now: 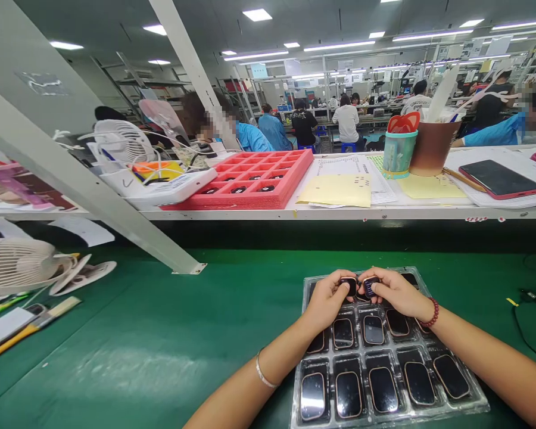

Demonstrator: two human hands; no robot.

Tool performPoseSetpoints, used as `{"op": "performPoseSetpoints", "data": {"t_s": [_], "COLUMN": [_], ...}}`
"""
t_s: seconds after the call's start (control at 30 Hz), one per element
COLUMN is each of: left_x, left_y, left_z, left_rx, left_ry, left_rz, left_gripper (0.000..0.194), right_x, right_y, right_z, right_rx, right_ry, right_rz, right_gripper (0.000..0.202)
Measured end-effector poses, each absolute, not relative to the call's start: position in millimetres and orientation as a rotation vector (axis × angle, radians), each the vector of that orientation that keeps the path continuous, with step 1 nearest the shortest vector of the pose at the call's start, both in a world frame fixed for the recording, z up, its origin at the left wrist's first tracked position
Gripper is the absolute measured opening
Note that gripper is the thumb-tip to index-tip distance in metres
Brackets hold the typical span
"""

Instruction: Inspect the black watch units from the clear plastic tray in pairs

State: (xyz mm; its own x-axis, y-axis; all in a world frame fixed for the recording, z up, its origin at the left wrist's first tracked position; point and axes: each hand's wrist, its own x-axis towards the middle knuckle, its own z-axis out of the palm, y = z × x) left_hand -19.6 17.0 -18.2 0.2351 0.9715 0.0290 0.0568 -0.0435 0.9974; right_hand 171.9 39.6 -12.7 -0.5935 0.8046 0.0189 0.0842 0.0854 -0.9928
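Note:
A clear plastic tray lies on the green bench top, its compartments holding several smartwatches with dark screens and gold-toned rims. Over its far row, my left hand pinches one smartwatch between thumb and fingers. Close beside it, my right hand grips a second smartwatch, whose screen shows small light marks. Both hands almost touch. In the near row rests another smartwatch. My wrists and fingers partly hide the far compartments.
A white shelf runs behind the bench, bearing a red divided tray, a brown cup and a phone. A slanted white post meets the bench left of centre. At far left are a fan and a brush.

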Motion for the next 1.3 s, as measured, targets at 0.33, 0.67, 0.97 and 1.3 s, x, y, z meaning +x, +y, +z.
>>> {"op": "performPoseSetpoints", "data": {"t_s": [0.33,0.67,0.97,1.3], "left_x": [-21.8,-20.7,-19.9,-21.4], "left_y": [20.6,20.7,19.7,18.9], "left_z": [-13.1,-12.8,-20.9,-25.1], "left_rx": [1.471,1.430,1.360,1.410], "left_ry": [1.141,1.165,1.106,1.046], "left_rz": [0.999,1.004,1.139,1.125], "left_gripper": [0.030,0.035,0.028,0.030], "right_x": [167.0,168.6,171.4,171.1], "right_y": [43.9,41.4,37.7,37.1], "right_z": [-15.3,-12.9,-14.8,-10.9], "right_rx": [-0.916,-0.931,-0.843,-0.890], "right_ry": [-1.704,-1.679,-1.780,-1.814], "right_rz": [1.574,1.558,1.500,1.488], "right_gripper": [0.025,0.029,0.043,0.039]}}
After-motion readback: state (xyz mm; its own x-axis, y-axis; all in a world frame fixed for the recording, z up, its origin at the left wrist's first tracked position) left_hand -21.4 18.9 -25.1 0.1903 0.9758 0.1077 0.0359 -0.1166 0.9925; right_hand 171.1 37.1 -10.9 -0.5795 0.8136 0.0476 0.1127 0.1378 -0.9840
